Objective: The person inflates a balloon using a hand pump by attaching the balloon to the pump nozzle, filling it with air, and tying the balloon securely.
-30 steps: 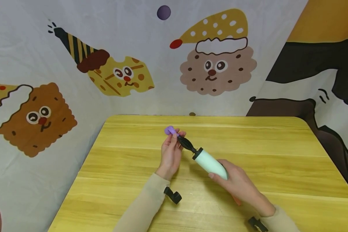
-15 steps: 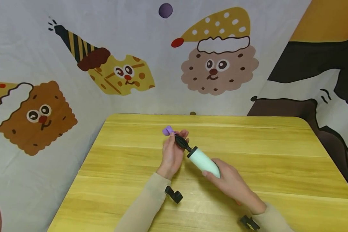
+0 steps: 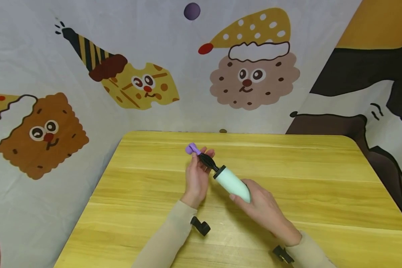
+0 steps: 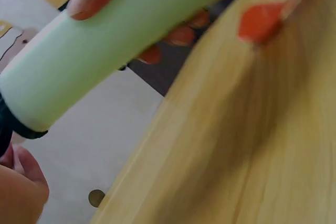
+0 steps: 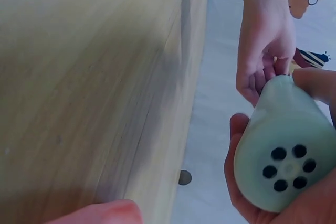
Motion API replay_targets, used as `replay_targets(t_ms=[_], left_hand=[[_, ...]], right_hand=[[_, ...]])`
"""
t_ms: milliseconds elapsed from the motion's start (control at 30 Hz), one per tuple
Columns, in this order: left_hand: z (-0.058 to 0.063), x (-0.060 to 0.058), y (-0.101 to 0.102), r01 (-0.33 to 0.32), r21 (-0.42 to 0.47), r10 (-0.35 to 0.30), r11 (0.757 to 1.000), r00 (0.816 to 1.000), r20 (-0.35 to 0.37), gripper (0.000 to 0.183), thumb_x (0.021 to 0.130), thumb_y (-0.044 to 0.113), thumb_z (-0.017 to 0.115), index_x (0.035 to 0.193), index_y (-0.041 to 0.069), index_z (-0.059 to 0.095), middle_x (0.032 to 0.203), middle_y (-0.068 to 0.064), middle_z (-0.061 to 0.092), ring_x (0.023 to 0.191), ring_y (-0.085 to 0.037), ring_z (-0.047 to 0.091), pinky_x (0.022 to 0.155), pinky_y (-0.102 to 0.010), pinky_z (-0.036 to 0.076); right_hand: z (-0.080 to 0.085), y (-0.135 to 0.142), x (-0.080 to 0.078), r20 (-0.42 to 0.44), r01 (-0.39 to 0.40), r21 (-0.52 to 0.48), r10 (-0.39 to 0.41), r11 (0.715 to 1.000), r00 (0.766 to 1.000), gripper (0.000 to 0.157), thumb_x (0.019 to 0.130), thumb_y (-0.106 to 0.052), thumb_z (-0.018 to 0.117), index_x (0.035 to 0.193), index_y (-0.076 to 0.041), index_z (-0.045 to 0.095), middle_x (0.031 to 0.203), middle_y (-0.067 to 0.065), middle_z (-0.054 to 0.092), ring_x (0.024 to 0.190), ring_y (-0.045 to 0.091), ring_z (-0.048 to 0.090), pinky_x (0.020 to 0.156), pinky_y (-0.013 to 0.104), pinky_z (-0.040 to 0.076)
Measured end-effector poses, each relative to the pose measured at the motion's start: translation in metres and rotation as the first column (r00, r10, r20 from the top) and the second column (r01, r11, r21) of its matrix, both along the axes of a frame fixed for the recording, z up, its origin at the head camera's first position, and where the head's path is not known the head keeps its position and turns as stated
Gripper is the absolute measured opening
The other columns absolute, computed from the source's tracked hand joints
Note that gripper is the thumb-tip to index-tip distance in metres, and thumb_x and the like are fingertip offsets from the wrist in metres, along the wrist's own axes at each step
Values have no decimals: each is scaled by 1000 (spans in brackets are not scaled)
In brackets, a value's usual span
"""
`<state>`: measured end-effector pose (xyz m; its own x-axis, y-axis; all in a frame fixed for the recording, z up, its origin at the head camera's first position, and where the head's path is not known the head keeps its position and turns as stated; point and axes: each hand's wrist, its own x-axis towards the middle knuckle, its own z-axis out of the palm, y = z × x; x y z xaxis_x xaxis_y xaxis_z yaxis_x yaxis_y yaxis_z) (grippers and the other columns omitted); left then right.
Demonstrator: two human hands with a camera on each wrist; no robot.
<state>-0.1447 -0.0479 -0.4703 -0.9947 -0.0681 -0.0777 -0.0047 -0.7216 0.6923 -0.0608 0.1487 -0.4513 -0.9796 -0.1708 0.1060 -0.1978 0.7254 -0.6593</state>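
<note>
A mint-green hand balloon pump [image 3: 232, 182] with a black nozzle [image 3: 207, 160] slants up to the left above the table. My right hand [image 3: 266, 208] grips its body near the back end, which shows a ring of dark holes in the right wrist view. At the nozzle tip sits a limp purple balloon [image 3: 191, 148]. My left hand [image 3: 197, 180] pinches the balloon's neck by the nozzle between thumb and fingers. How far the neck reaches over the tip is hidden. In the left wrist view, the pump body [image 4: 105, 51] fills the upper left.
An uninflated red-orange balloon [image 4: 261, 23] lies on the wooden table [image 3: 137, 193], blurred in the left wrist view and hidden by the right hand from the head. A patterned cloth [image 3: 154, 123] hangs behind the table. Black camera mounts [image 3: 201, 226] stick out at both wrists.
My right hand has shifted left and slightly up with the pump. My left hand and the purple balloon have drifted a little left. The red-orange balloon has gone behind the right hand.
</note>
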Motion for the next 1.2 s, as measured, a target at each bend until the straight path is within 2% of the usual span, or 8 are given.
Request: replay_targets(t_ms=[167,433,567,667,733,800,933,1200], left_hand=[[2,-2,-6,23,103,-24,994,1000,4,32,113,29,43,125,6,63,113,-6,74,116,-26,65,103,-38,45],[5,-1,-10,-8,96,2,995,998,59,21,110,15,51,112,5,69,113,-11,75,109,-24,70,105,-38,50],[7,-1,-11,-46,96,38,994,995,88,14,107,12,56,102,8,69,108,-9,75,98,-20,72,94,-32,54],[6,-1,-12,-87,44,84,995,994,63,11,105,7,59,98,10,66,103,-5,74,92,-17,71,86,-31,54],[4,-1,-13,-135,-68,135,989,991,3,8,102,2,61,99,7,67,101,-4,74,91,-15,70,84,-31,56],[2,-2,-13,-212,-237,195,948,976,-93,6,99,-2,63,103,1,68,100,-5,73,90,-15,70,83,-30,58],[1,-4,-16,-390,-522,286,758,919,-271,12,95,0,72,104,-8,70,98,-13,73,88,-13,68,76,-23,57],[0,-9,-29,-508,-707,190,492,855,-482,9,93,1,76,101,-2,76,94,-15,76,81,-21,68,75,-31,58]], right_hand=[[0,3,0,67,-28,-80,33,996,997,58,94,-48,75,130,-4,64,107,9,71,87,18,63,74,40,55],[3,5,1,130,-26,-127,43,992,991,54,96,-44,73,130,-3,64,106,11,71,84,18,62,71,36,54],[3,6,2,144,-19,-124,37,992,989,55,97,-45,72,131,-2,64,108,12,71,85,18,63,70,36,54],[4,6,2,149,-16,-129,35,991,988,57,97,-46,71,132,-1,63,109,13,71,85,19,63,70,35,55],[5,6,2,146,-16,-129,35,991,989,59,97,-46,71,133,0,62,109,14,71,85,19,64,70,36,55],[6,6,2,142,-15,-127,33,992,989,60,97,-47,70,134,0,61,109,14,71,85,20,64,70,36,55],[7,6,2,135,-18,-119,34,993,990,61,97,-48,70,134,0,61,109,14,71,86,20,64,70,36,55],[7,7,2,127,-17,-107,30,994,991,59,97,-47,71,133,-2,63,110,13,71,86,20,64,72,37,54]])
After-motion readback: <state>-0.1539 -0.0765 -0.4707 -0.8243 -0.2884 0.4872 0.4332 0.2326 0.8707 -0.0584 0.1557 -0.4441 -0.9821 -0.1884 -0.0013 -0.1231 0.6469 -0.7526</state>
